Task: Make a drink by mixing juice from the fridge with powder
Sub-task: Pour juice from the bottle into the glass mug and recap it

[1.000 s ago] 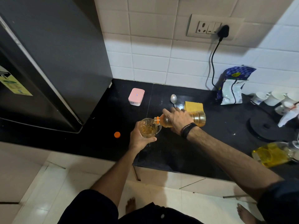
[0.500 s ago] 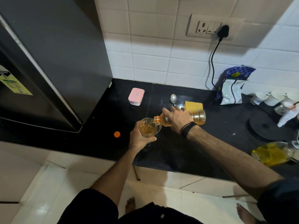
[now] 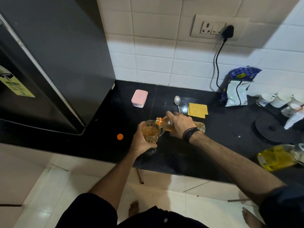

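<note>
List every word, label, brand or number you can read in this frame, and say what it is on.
No text here can be read.
Yellow sticker on the fridge door: print too blurred.
Blue and white packet by the wall: logo and print too small.
Pink box: small blue mark on the lid, unreadable.
Juice bottle: no label visible.

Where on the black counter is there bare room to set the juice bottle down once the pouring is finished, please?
Bare counter lies between the yellow cloth and the black round disc. Another free patch sits between the fridge, the pink box and the orange cap. The right end is crowded: white cups, a packet, an oil bottle.
</note>
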